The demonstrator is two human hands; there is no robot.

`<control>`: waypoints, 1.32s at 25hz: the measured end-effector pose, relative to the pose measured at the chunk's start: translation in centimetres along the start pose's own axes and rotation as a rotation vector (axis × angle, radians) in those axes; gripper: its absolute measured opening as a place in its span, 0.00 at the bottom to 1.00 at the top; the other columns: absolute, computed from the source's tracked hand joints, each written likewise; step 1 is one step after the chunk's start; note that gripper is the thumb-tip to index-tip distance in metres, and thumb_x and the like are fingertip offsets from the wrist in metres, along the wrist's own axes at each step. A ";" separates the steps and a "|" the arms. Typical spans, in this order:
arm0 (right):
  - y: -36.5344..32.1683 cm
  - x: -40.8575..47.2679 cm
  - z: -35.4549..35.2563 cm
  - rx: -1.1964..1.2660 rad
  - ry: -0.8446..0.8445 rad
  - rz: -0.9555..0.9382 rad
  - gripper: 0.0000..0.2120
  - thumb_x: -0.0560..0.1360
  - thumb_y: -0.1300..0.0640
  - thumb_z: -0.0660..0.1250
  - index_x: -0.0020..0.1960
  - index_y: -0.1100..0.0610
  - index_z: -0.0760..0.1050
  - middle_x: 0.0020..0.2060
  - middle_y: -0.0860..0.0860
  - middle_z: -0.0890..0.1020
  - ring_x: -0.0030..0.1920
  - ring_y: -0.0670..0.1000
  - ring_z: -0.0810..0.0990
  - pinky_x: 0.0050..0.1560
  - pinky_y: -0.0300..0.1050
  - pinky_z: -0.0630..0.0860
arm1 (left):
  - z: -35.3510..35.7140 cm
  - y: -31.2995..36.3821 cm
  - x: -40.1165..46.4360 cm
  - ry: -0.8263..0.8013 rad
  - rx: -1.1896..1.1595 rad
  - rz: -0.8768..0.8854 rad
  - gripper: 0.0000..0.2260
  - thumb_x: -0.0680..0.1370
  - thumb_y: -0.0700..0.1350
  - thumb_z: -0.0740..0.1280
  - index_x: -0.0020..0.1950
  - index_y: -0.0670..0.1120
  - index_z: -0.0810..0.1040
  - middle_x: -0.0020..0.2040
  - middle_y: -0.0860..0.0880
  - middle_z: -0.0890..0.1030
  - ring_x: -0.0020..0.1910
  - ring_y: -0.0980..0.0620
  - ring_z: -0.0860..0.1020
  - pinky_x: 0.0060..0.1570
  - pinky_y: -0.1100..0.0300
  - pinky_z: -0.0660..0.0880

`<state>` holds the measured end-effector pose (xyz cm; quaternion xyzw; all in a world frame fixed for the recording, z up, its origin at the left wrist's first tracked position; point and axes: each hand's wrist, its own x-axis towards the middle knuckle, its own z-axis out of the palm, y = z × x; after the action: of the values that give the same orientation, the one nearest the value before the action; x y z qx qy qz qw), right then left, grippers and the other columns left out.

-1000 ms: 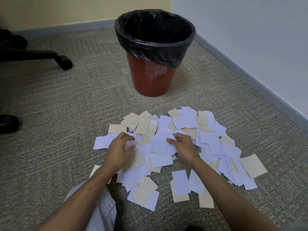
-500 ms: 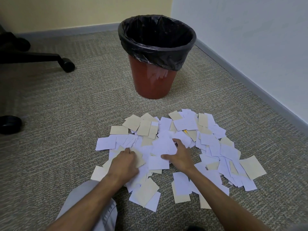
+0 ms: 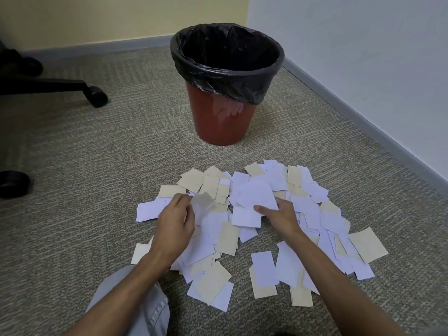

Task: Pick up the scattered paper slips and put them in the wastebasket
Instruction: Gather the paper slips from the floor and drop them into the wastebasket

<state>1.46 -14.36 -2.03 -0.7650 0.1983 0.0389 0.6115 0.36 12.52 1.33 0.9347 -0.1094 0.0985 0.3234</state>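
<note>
Several white and tan paper slips (image 3: 312,214) lie scattered in a heap on the carpet in front of me. Beyond them stands a red wastebasket (image 3: 221,120) lined with a black bag, its inside dark. My left hand (image 3: 175,223) is over the left of the heap, fingers curled around slips, with a blurred tan slip (image 3: 202,201) lifting at its fingertips. My right hand (image 3: 280,214) pinches a white slip (image 3: 258,194) raised off the middle of the pile, thumb on top.
A grey wall and baseboard (image 3: 363,122) run along the right. An office chair's black leg and caster (image 3: 95,95) sit at the left, another caster (image 3: 13,184) at the far left edge. My knee in grey trousers (image 3: 145,309) is below the slips.
Both hands pulled back toward me, then rose with slips. The right hand now lifts a white slip and the left has gathered slips; the camera view shifted slightly.
</note>
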 end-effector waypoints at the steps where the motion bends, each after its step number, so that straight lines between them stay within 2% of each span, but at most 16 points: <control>1: 0.1 0.4 0.0 -0.011 0.004 -0.003 0.11 0.71 0.62 0.74 0.53 0.62 0.81 0.47 0.54 0.84 0.43 0.50 0.82 0.35 0.35 0.75 | 0.1 0.2 0.0 0.029 -0.090 -0.030 0.04 0.78 0.35 0.62 0.46 0.40 0.74 0.38 0.49 0.74 0.32 0.54 0.70 0.33 0.62 0.64; 3: 0.6 1.1 0.1 -0.059 -0.021 -0.005 0.13 0.71 0.61 0.74 0.55 0.62 0.81 0.50 0.54 0.84 0.48 0.53 0.82 0.39 0.37 0.74 | 0.9 0.2 -0.5 -0.010 -0.255 -0.122 0.04 0.79 0.39 0.61 0.47 0.42 0.75 0.35 0.49 0.76 0.32 0.55 0.72 0.30 0.67 0.64; 5: 0.7 1.6 0.4 -0.175 -0.072 -0.048 0.15 0.71 0.56 0.75 0.57 0.59 0.80 0.50 0.52 0.83 0.50 0.53 0.81 0.40 0.35 0.73 | 1.9 -0.3 -1.2 -0.124 -0.297 -0.180 0.10 0.77 0.43 0.60 0.53 0.44 0.77 0.37 0.50 0.79 0.34 0.58 0.75 0.31 0.66 0.65; 7: 0.7 2.1 0.9 -0.281 -0.102 -0.086 0.23 0.69 0.51 0.76 0.61 0.56 0.77 0.51 0.49 0.82 0.52 0.51 0.79 0.42 0.37 0.72 | 2.5 -0.9 -1.5 -0.216 -0.245 -0.210 0.14 0.75 0.44 0.60 0.59 0.44 0.76 0.40 0.50 0.80 0.37 0.56 0.77 0.33 0.61 0.67; 9: 0.6 2.7 1.7 -0.309 -0.089 -0.084 0.31 0.67 0.48 0.78 0.66 0.55 0.73 0.55 0.46 0.79 0.56 0.49 0.76 0.51 0.44 0.74 | 2.9 -1.2 -1.4 -0.293 -0.165 -0.227 0.17 0.74 0.46 0.63 0.63 0.47 0.74 0.46 0.52 0.80 0.44 0.50 0.79 0.41 0.57 0.72; 11: 0.6 3.4 2.4 -0.306 -0.049 -0.046 0.36 0.65 0.49 0.79 0.68 0.57 0.70 0.58 0.47 0.77 0.59 0.50 0.75 0.59 0.51 0.74 | 3.3 -1.2 -1.5 -0.370 -0.103 -0.256 0.18 0.74 0.46 0.68 0.63 0.50 0.74 0.49 0.54 0.78 0.49 0.50 0.78 0.47 0.56 0.75; 13: 0.6 4.2 2.8 -0.229 -0.019 -0.005 0.32 0.65 0.54 0.79 0.66 0.59 0.74 0.59 0.51 0.79 0.59 0.54 0.77 0.59 0.52 0.75 | 3.6 -1.3 -1.4 -0.392 -0.096 -0.293 0.17 0.72 0.43 0.71 0.61 0.50 0.76 0.48 0.54 0.79 0.47 0.51 0.78 0.45 0.59 0.74; 16: -0.2 4.0 2.2 -0.064 -0.006 0.054 0.18 0.67 0.58 0.78 0.55 0.58 0.80 0.50 0.51 0.83 0.54 0.55 0.81 0.51 0.49 0.77 | 3.5 -1.2 -0.8 -0.367 -0.210 -0.339 0.13 0.71 0.38 0.72 0.54 0.49 0.79 0.44 0.50 0.80 0.44 0.51 0.78 0.44 0.61 0.73; 20: -3.8 3.1 0.1 0.069 0.023 -0.002 0.13 0.68 0.62 0.77 0.51 0.61 0.81 0.44 0.50 0.84 0.44 0.51 0.82 0.38 0.39 0.78 | 2.1 0.5 1.0 -0.221 -0.399 -0.339 0.11 0.70 0.35 0.74 0.46 0.49 0.79 0.40 0.51 0.81 0.42 0.55 0.79 0.41 0.63 0.74; 23: -9.1 3.3 -1.7 0.095 0.084 -0.126 0.09 0.68 0.62 0.77 0.47 0.58 0.81 0.41 0.49 0.84 0.39 0.47 0.83 0.35 0.38 0.79 | -0.2 3.4 4.6 -0.040 -0.516 -0.287 0.11 0.70 0.33 0.74 0.45 0.48 0.79 0.41 0.50 0.81 0.43 0.54 0.79 0.40 0.61 0.77; 26: -16.2 4.3 -3.3 0.085 0.197 -0.305 0.10 0.67 0.61 0.78 0.44 0.57 0.79 0.38 0.46 0.83 0.37 0.46 0.81 0.32 0.35 0.78 | -3.7 7.2 10.3 0.175 -0.584 -0.204 0.10 0.71 0.34 0.73 0.47 0.46 0.79 0.43 0.52 0.82 0.44 0.54 0.80 0.44 0.64 0.77; 30: -26.0 6.9 -3.7 0.000 0.335 -0.613 0.10 0.67 0.55 0.78 0.45 0.56 0.79 0.38 0.46 0.82 0.35 0.42 0.79 0.31 0.33 0.72 | -8.4 11.8 19.9 0.421 -0.565 -0.117 0.10 0.73 0.36 0.72 0.49 0.49 0.77 0.43 0.58 0.78 0.43 0.59 0.78 0.45 0.65 0.77; 31: -27.9 8.0 -3.4 -0.035 0.372 -0.662 0.10 0.67 0.55 0.77 0.43 0.56 0.78 0.37 0.47 0.82 0.35 0.44 0.79 0.31 0.34 0.72 | -9.2 12.5 22.4 0.465 -0.551 -0.123 0.10 0.73 0.36 0.71 0.49 0.49 0.76 0.42 0.58 0.78 0.42 0.59 0.78 0.45 0.64 0.78; 33: -30.6 10.6 -2.5 -0.105 0.440 -0.710 0.14 0.66 0.53 0.77 0.41 0.61 0.77 0.38 0.54 0.83 0.38 0.54 0.80 0.35 0.48 0.76 | -10.2 13.3 26.7 0.534 -0.532 -0.150 0.10 0.72 0.36 0.71 0.48 0.48 0.75 0.40 0.56 0.78 0.41 0.57 0.77 0.45 0.59 0.79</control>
<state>21.53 -14.09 23.58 -0.8060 0.0459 -0.3288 0.4901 21.21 4.99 23.77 0.7649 0.0254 0.2827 0.5782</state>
